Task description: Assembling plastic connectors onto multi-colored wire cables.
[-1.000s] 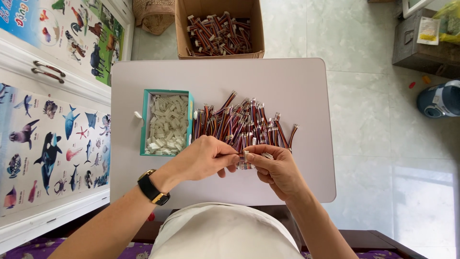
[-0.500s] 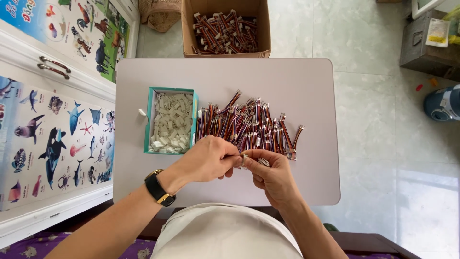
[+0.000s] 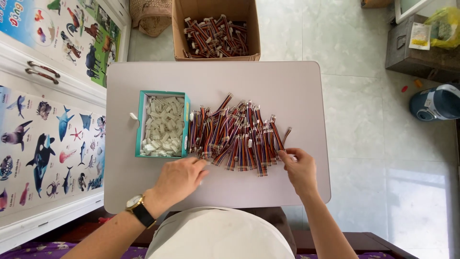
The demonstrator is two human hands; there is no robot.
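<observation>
A heap of short striped wire bundles (image 3: 237, 136) lies in the middle of the pale tabletop (image 3: 287, 81), thin multicoloured strands ending in small white plugs, too fine to count. At the heap's lower right edge the right hand (image 3: 299, 169) rests, its fingers curled toward the nearest strands; whether its grip pinches one is hard to make out. At the heap's lower left edge the left hand (image 3: 178, 178), a watch (image 3: 139, 209) on its wrist, lies palm down with fingers loosely spread, fingertips just touching the wire ends and holding nothing that shows. Just left of the heap stands a teal-rimmed box (image 3: 143, 120) of small white plastic connectors. Beyond the heap, off the tabletop, an open cardboard carton (image 3: 182, 29) holds more such bundles, its top cut off by the frame.
</observation>
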